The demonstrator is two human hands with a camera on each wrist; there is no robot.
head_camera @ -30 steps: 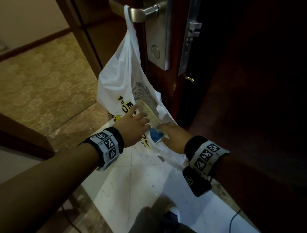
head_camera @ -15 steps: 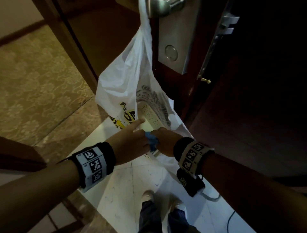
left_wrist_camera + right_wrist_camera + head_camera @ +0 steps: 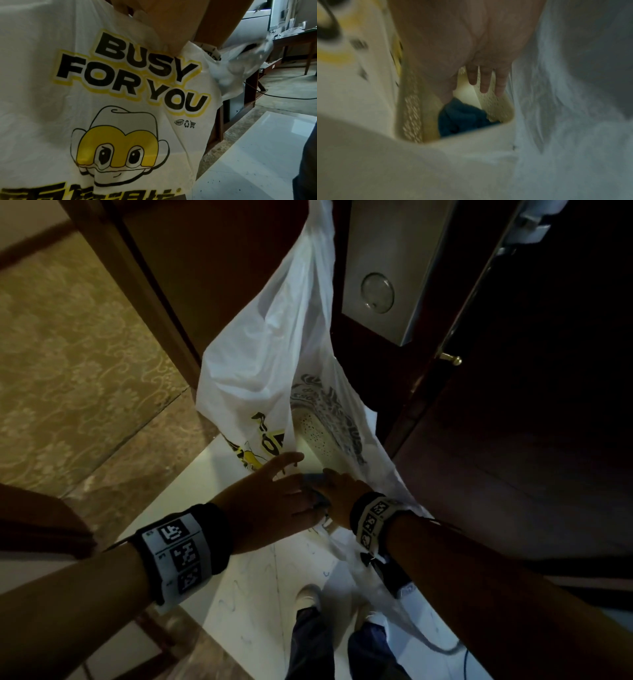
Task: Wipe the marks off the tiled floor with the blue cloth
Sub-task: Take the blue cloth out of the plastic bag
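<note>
Both hands have drawn together at the mouth of the white plastic bag (image 3: pixel 260 378) since a second ago. The right hand (image 3: pixel 337 496) is inside with straight fingers (image 3: pixel 484 82), thumb touching the blue cloth (image 3: pixel 462 117) but not gripping it; the left hand (image 3: pixel 270 501) rests loosely open against the bag. Beyond, the marked tiled floor (image 3: pixel 246 587) remains unwiped, so I judge fetching is under way.
</note>
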